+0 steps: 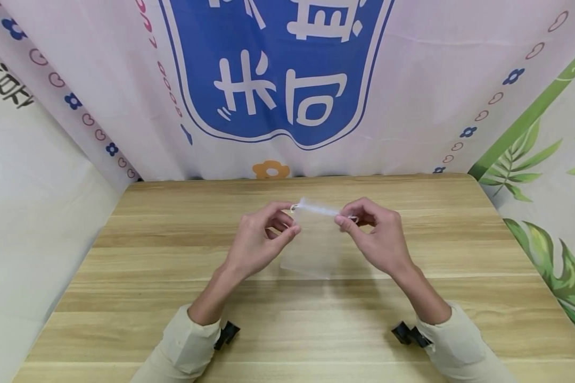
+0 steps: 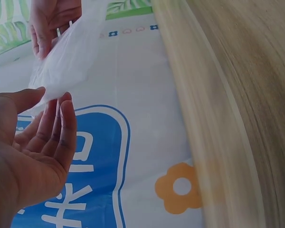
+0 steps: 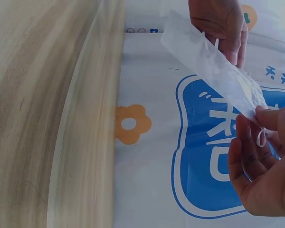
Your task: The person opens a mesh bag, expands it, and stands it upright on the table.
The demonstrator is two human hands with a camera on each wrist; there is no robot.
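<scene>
A sheer drawstring bag hangs between the two hands, near the middle of the head frame, seemingly clear of the wooden surface. The right hand pinches its upper right corner; the left hand's fingers curve at the left edge, thumb apart from index, and whether they pinch cannot be told. A loose left hold could let that corner slip, and uneven pulling on the cord loop might cinch or skew the thin mouth. The gathered mouth points toward the frame's top; the long axis runs down, leaning slightly left.
</scene>
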